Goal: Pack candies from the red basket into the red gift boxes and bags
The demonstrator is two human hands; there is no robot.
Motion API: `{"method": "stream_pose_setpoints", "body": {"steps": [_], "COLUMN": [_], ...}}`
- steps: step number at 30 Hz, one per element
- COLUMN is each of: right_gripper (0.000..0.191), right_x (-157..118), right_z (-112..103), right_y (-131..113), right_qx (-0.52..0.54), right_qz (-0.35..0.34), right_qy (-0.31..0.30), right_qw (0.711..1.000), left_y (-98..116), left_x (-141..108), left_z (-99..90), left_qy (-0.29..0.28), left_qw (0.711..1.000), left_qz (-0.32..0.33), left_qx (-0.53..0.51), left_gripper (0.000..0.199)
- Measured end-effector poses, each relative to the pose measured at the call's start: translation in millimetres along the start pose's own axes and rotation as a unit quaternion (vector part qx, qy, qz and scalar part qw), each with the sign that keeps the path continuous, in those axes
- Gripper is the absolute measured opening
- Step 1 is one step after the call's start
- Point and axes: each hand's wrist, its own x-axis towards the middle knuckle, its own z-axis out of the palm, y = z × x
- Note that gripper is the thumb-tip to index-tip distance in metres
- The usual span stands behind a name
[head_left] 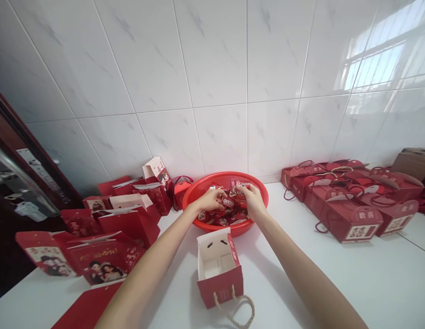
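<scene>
L hand (pixel 211 201) grips 1 red packet (pixel 228 202), fingers narrow; R hand (pixel 253 201) fingers bent at other pkts, can't tell if gripping, both in red basket (pixel 233 230). Open box (pixel 221 292) just outside basket, wearer's side, btwn forearms, long axis roughly twd basket, L hand looks nearer. Count: 2 hands, 1 basket, 1 open box w/ rope handle (pixel 250 304); pkts several, overlapped, no exact ct.

One red basket (pixel 188 201), one open rope-handled box (pixel 221 290), one brown carton (pixel 413 164), five-plus closed boxes (pixel 339 217), five-plus red bags (pixel 130 224)
</scene>
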Motion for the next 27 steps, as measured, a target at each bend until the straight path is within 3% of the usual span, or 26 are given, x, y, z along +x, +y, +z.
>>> {"method": "stream_pose_setpoints", "body": {"steps": [4,13,21,27], "right_gripper": [0.029,0.027,0.026,0.026], "right_x": [1.3,-0.5,-0.8,-0.1], "right_z": [-1.7,0.3,-1.0,-1.9], "right_y": [0.7,-4.8,-3.9,-2.5], "right_qx": [0.005,0.046,0.032,0.016], "right_qz": [0.001,0.036,0.037,0.029], "right_qy": [-0.003,0.004,-0.004,-0.013], "right_qw": [1.000,0.998,0.999,0.999], "left_y": [-10.4,-12.4,-11.7,-4.3], "left_x": [4.9,6.7,6.4,4.1], "left_z": [-3.3,-3.8,-3.7,-4.4], "left_qy": [0.087,0.127,0.150,0.106], "left_qw": [0.990,0.953,0.944,0.925], "left_qz": [0.009,0.019,-0.013,-0.064], "left_qx": [-0.107,-0.275,-0.294,-0.359], "left_gripper": [0.040,0.050,0.024,0.015]}}
